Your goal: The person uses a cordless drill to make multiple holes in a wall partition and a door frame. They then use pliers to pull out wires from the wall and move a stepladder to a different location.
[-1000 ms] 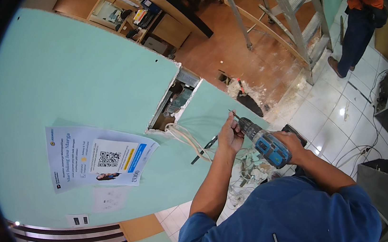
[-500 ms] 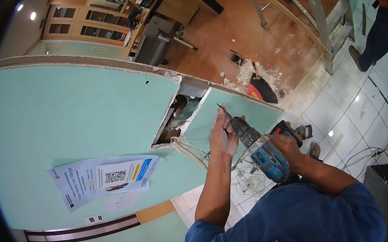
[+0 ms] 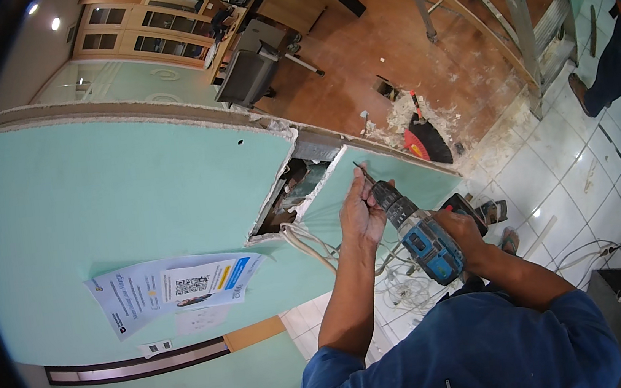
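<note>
Right fingers (image 3: 453, 221) around blue drill (image 3: 430, 248), long axis diagonal, bit (image 3: 360, 168) up-left.

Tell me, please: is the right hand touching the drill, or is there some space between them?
Touching. The head view shows the right hand closed around the drill, pressed against its side, with no gap.

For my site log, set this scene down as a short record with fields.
Left hand: up at the front of the drill, beside the bit; exact grip unclear
Right hand: gripping the drill from behind
Wall: pale green, with a long hole and paper sheets
Cables: hanging from the hole's lower end
Beyond the wall: ladder
Right edge: another person's leg
</note>
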The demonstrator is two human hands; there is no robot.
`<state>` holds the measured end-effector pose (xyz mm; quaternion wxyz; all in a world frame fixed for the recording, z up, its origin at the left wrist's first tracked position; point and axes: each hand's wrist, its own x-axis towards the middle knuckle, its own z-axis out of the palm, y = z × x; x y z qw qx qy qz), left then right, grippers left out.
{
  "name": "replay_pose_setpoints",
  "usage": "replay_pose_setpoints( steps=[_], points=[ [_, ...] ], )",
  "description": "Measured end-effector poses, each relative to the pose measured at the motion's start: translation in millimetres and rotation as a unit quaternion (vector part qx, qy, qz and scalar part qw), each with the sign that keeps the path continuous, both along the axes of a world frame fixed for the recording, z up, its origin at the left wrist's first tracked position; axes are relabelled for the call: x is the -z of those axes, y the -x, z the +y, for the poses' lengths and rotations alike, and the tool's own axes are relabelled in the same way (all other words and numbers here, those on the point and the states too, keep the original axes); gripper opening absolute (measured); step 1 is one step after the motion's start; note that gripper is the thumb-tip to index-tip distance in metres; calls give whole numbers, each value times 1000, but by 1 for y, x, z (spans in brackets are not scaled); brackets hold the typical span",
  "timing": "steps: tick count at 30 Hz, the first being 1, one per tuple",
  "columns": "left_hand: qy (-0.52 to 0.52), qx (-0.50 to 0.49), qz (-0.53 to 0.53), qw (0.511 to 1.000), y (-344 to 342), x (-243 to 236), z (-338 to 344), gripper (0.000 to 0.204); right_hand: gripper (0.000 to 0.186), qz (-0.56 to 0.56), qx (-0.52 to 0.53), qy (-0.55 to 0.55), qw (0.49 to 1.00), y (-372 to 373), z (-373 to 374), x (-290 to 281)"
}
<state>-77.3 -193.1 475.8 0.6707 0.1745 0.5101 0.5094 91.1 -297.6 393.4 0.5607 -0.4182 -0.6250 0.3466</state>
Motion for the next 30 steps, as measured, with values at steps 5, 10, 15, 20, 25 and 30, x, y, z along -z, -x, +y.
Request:
replay_pose_setpoints(
  steps=[5, 10, 15, 20, 25, 30],
  points=[
    [4, 34, 63, 997, 4, 6, 4, 57, 54, -22, -22, -9, 999, 0, 7, 9],
    [39, 100, 141, 984, 0, 15, -28, 87, 51, -55, -24, 2, 998, 2, 7, 14],
    [-9, 188, 175, 966, 1, 15, -57, 85, 47, -107, -14, -19, 994, 3, 10, 16],
    [22, 218, 172, 961, -1, 10, -58, 80, 47, -85, -25, -6, 996, 3, 12, 11],
    [47, 223, 141, 963, -3, 6, -49, 83, 45, -81, -26, 0, 996, 1, 15, 6],
    [44, 235, 129, 962, -4, 2, -46, 75, 42, -89, -37, 15, 995, -1, 15, 2]
  ],
)
